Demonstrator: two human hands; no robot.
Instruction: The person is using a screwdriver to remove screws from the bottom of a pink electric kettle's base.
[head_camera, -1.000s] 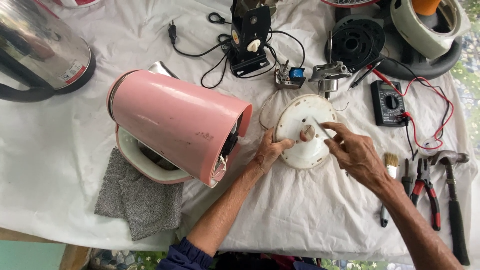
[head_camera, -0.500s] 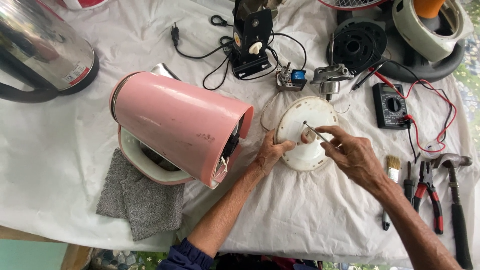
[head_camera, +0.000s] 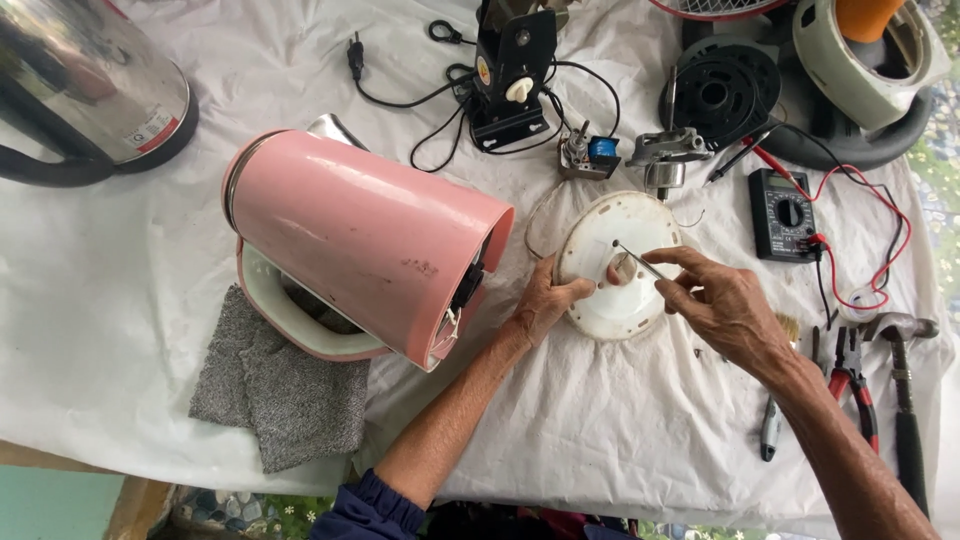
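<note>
A round white base plate lies flat on the white-sheeted surface, just right of the tipped pink kettle and near the middle of the scene. The left hand rests on the plate's left rim, its fingers curled over the edge and pressing it down. The right hand comes in from the right, its fingers pinched on a thin metal tool, whose tip sits at the small centre hub of the plate; the tool slants up and to the left across the plate's middle. So the plate lies between the two hands, held at its left edge and touched by the tool at its centre.

Against the frame half a second before, the plate, the kettle and the left hand lie as they did; the right hand has barely shifted, and the tool keeps to the hub.

Farther right lie a multimeter with red leads, red-handled pliers and a hammer. A grey cloth lies near left under the kettle.
</note>
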